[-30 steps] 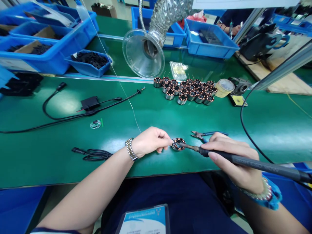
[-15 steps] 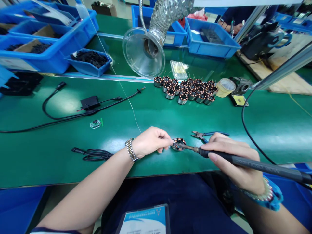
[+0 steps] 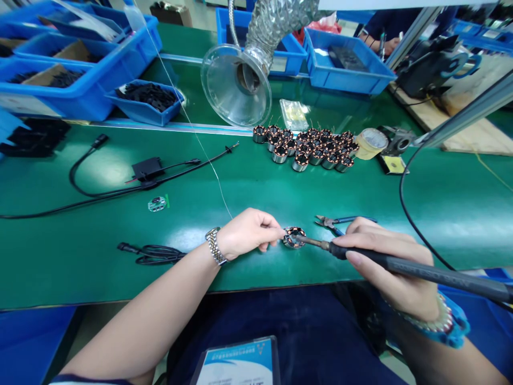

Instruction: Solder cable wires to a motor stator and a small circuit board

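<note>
My left hand (image 3: 253, 229) has its thumb and forefinger pinched at the left rim of a copper-wound motor stator (image 3: 294, 245) on the bench. A thin solder wire (image 3: 217, 175) comes down from above and runs behind this hand; its end at the fingertips is too small to see. Wrapped in my right hand (image 3: 395, 259) is a black soldering iron (image 3: 441, 275), held nearly level. Its tip reaches the stator from the right; exact contact cannot be made out. Just beyond the iron lie blue-handled cutters (image 3: 334, 222).
Several more stators (image 3: 300, 162) stand grouped behind, beside a round tub (image 3: 372, 143) and an iron stand (image 3: 395, 152). A clear fume hood (image 3: 224, 91) hangs above. Leftward lie a small circuit board (image 3: 157, 203), black cables (image 3: 160, 255) and blue bins (image 3: 100, 80). A co-worker's hand (image 3: 388, 47) shows behind.
My right hand and the soldering iron have shifted slightly to the right, and the tip sits a little differently at the stator. My left hand has hardly moved.
</note>
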The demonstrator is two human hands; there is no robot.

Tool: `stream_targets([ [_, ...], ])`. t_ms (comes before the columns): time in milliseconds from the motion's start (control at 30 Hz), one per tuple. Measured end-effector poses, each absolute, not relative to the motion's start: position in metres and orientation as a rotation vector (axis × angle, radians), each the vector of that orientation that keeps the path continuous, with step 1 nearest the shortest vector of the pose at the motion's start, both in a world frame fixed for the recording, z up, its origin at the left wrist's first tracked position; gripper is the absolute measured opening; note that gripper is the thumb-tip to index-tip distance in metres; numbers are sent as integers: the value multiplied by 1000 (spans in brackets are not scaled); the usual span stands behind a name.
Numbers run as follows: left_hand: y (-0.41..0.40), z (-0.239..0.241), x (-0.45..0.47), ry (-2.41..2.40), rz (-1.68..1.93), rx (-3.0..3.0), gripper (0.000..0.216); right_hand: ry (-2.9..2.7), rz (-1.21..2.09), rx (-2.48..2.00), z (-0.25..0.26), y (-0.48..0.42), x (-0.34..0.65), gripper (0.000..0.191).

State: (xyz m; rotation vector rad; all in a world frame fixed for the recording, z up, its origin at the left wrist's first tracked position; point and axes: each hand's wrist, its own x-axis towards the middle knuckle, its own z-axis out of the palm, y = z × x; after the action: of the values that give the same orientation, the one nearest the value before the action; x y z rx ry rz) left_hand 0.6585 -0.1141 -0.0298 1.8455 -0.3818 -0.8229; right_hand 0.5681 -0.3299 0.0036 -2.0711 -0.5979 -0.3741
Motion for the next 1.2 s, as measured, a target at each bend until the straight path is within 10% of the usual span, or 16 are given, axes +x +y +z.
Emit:
stream_targets([
  [1200,-97,-2,667,-643,-615,2166,27,-96,-805,-2073,1,-404,584,12],
])
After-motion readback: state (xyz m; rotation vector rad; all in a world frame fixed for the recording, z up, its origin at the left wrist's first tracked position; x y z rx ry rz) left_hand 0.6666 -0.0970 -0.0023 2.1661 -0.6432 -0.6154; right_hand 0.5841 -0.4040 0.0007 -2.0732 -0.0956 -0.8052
